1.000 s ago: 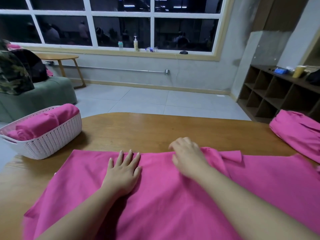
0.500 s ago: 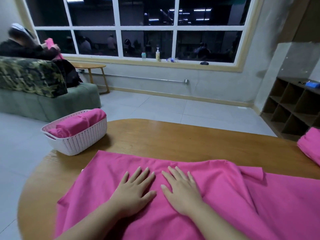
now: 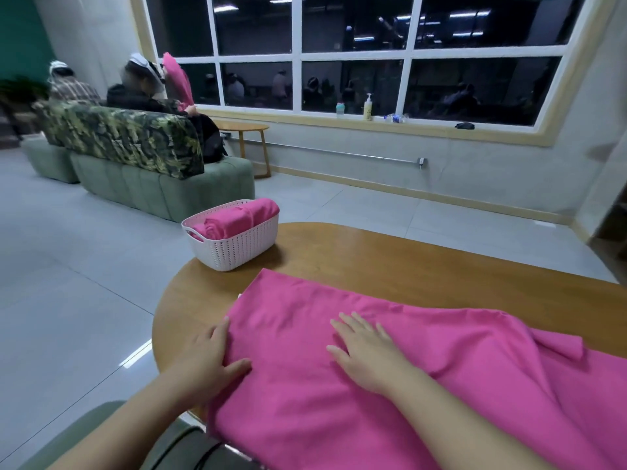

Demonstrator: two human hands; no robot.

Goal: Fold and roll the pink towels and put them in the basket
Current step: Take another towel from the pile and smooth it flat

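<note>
- The left hand (image 3: 210, 359) lies at the left edge of the spread pink towel (image 3: 390, 385), thumb on top of the cloth; its fingers run along the edge, and whether they tuck under it cannot be told.
- The right hand (image 3: 364, 352) rests flat on the towel, fingers straight and slightly spread.
- The towel covers the near part of the wooden tabletop (image 3: 390, 259); its right end and near hem are cut off by the frame, and a fold bunches up at the right.
- Near the tabletop's far left edge stands the white basket (image 3: 234, 247), apart from the towel, holding rolled pink towels (image 3: 241, 217) whose lower parts the wall hides.
- Beyond, a green sofa (image 3: 159, 188) with a camouflage cover partly hides seated people (image 3: 135, 89), blurred.
- Bottles (image 3: 367, 108) stand on the window sill.
</note>
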